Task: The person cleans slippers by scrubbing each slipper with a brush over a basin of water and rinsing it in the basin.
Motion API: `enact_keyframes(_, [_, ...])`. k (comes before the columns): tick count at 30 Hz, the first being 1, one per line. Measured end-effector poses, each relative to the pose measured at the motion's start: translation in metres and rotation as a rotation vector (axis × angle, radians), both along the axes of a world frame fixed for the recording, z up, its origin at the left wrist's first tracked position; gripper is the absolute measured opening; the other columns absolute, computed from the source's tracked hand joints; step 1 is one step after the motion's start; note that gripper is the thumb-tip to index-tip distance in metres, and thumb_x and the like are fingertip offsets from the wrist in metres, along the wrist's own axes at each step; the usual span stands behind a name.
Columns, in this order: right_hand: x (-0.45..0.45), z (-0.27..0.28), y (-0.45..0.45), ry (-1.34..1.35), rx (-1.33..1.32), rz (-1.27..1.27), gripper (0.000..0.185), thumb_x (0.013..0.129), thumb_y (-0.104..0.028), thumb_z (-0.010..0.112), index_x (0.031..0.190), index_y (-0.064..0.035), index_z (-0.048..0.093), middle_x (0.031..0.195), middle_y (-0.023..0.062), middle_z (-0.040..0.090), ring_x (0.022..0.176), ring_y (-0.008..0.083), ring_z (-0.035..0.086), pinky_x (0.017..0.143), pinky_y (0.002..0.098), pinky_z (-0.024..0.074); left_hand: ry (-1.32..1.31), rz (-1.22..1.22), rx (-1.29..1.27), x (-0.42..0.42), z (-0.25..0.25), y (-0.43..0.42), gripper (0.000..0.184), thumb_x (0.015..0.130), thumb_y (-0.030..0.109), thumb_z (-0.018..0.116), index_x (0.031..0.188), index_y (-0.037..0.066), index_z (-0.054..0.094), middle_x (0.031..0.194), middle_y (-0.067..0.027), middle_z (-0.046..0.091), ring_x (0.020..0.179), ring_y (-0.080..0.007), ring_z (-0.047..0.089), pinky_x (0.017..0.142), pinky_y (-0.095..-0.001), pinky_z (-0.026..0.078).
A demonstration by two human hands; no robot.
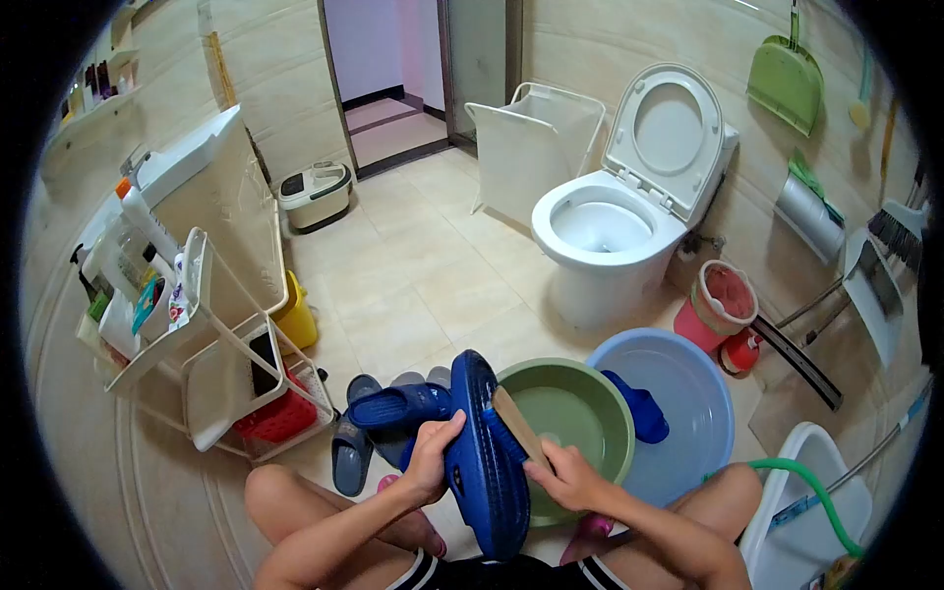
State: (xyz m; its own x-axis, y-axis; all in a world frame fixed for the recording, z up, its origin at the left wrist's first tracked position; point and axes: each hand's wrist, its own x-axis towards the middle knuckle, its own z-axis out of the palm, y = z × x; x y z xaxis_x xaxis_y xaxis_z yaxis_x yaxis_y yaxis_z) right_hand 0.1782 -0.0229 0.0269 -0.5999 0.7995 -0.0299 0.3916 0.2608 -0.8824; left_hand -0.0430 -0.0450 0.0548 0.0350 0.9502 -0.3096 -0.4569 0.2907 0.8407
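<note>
Head view: left hand (433, 457) and right hand (570, 477) bring slipper and brush together

The left hand grips a blue slipper (474, 472) by its side, fingers closed on the edge, holding it lengthwise in front of the person's lap. The right hand is wrapped around the wooden handle of a scrubbing brush (518, 425), its blue bristles against the slipper's right-hand face.

Just right of the slipper stands a green basin (625, 413) with liquid in it. Beside that is a light blue basin (726, 393), where a dark blue item (637, 406) lies at the left side. To the left, more slippers (352, 452) are grouped on the tiled floor (393, 256).

Farther out are a pink bin (693, 323), a toilet (610, 280) with its lid raised, and, at the right, a green hose (811, 480) beside a white tub (855, 492).
</note>
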Motion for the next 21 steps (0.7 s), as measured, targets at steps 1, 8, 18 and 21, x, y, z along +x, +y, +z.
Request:
enact_keyframes(1, [0.000,-0.004,0.001,-0.049,0.005,-0.029,0.039,0.090,-0.038,0.054,0.087,0.0002,0.047,0.064,0.0231,0.053,0.060,0.0395,0.055,0.056,0.0437,0.0415,0.002,-0.013,-0.018,0.001,-0.002,0.000,0.042,0.094,0.034,0.049,0.083,-0.003,0.065,0.074,-0.0091,0.066,0.059,-0.0128,0.062,0.056,-0.0227,0.049])
enact_keyframes(8, [-0.005,0.014,-0.012,0.090,-0.052,0.040,0.042,0.089,-0.040,0.054,0.087,0.0012,0.046,0.065,0.0240,0.053,0.062,0.0414,0.056,0.057,0.0444,0.0425,0.032,-0.112,-0.011,-0.003,-0.015,0.004,0.040,0.094,0.033,0.050,0.083,-0.003,0.065,0.075,-0.0082,0.066,0.060,-0.0119,0.061,0.058,-0.0219,0.048])
enact_keyframes(18, [0.005,0.011,-0.011,0.020,-0.026,0.120,0.042,0.088,-0.042,0.056,0.088,-0.0013,0.046,0.063,0.0242,0.055,0.059,0.0418,0.057,0.055,0.0445,0.0445,0.084,-0.082,0.012,-0.003,-0.028,0.007,0.039,0.093,0.031,0.051,0.083,-0.004,0.066,0.074,-0.0075,0.066,0.060,-0.0114,0.061,0.056,-0.0210,0.047])
enact_keyframes(21, [0.005,0.004,-0.010,0.026,0.040,0.161,0.043,0.088,-0.043,0.056,0.089,-0.0013,0.045,0.062,0.0239,0.054,0.057,0.0401,0.058,0.054,0.0453,0.0445,0.033,-0.079,0.022,0.002,-0.027,0.004,0.038,0.093,0.031,0.051,0.084,-0.004,0.066,0.074,-0.0080,0.066,0.058,-0.0118,0.061,0.055,-0.0215,0.047])
